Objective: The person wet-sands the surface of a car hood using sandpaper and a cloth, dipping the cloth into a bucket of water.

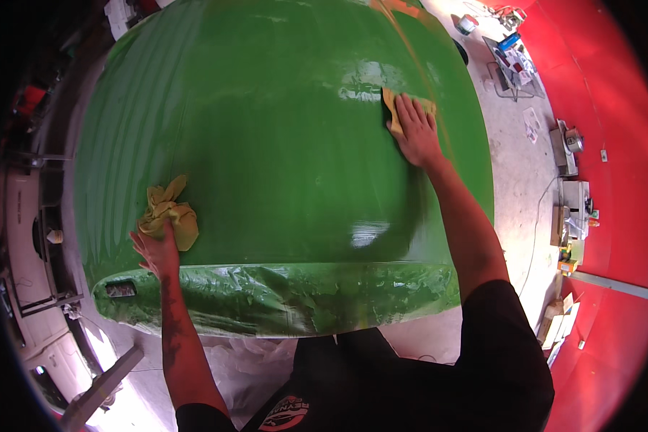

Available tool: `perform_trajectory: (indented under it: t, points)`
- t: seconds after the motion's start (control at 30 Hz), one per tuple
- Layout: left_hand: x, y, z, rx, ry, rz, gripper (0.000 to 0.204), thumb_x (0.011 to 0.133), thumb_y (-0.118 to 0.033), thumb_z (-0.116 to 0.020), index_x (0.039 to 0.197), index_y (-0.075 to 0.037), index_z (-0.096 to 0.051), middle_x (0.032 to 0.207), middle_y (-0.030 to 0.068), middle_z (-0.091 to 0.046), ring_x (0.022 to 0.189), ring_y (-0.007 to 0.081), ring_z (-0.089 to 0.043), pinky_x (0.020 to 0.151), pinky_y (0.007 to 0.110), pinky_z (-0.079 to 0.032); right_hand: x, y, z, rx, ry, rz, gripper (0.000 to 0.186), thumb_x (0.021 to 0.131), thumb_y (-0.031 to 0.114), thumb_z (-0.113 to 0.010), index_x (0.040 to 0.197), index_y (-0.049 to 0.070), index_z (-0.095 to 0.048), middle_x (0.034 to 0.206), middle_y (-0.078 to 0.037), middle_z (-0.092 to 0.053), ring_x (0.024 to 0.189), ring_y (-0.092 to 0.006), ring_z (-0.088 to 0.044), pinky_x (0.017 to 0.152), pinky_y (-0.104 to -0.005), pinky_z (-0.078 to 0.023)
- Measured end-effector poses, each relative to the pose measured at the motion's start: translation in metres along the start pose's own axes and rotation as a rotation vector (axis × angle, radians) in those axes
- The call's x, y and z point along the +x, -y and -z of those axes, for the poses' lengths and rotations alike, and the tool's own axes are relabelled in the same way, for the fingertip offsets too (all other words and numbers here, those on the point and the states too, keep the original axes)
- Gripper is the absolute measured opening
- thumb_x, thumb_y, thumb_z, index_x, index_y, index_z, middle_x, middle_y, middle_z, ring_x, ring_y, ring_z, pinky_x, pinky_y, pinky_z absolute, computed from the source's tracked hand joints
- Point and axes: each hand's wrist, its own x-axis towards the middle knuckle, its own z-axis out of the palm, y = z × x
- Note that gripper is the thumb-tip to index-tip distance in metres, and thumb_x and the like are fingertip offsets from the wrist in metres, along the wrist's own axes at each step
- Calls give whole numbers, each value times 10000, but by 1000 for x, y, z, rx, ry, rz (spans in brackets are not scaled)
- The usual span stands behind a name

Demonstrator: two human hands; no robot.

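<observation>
A large glossy green car hood (288, 180) spreads out in front of me, streaked with pale reflections. My right hand (414, 129) presses a yellow cloth (390, 101) flat on the hood's far right, fingers extended together over it. Farther left and nearer to me, a crumpled yellow cloth (183, 225) lies in a loose bunch on the hood. My left hand (158, 253) is beside it at the near left, fingers spread on the green surface and thumb against the cloth.
Wrinkled green film-like covering (288, 291) lies along the near edge, with a small rectangular opening (121, 289) at left. At right stand a small cluttered table (512, 66), cans and boxes along a red wall (612, 216). A grey beam (104, 389) is at lower left.
</observation>
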Motion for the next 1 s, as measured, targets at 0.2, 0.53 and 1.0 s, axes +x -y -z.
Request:
perform_trajectory:
  t: [0.2,0.53,1.0]
  points:
    - [1,-16,5,-150,33,-387,584,947,-361,-503,1493,-199,-370,1559,108,-311,1424,410,-282,1134,589,-200,-39,24,12,41,-4,97,663,992,401,-449,1540,113,-211,1605,-81,-212,1472,-309,-205,1179,-503,-163]
    - [-8,-35,16,-190,-29,-478,1065,658,-689,-721,1514,-213,-303,1562,140,-260,1438,439,-205,1095,666,-196,-45,79,18,3,76,378,715,937,490,-493,1519,132,-286,1564,-86,-310,1432,-305,-292,1181,-506,-141]
    - [-4,-27,36,-145,91,-485,1053,613,-567,-817,1474,-191,-339,1513,125,-315,1427,429,-233,1097,677,-216,-146,180,49,-25,471,683,675,865,383,-584,1470,158,-385,1505,-51,-366,1432,-282,-271,1173,-551,-170]
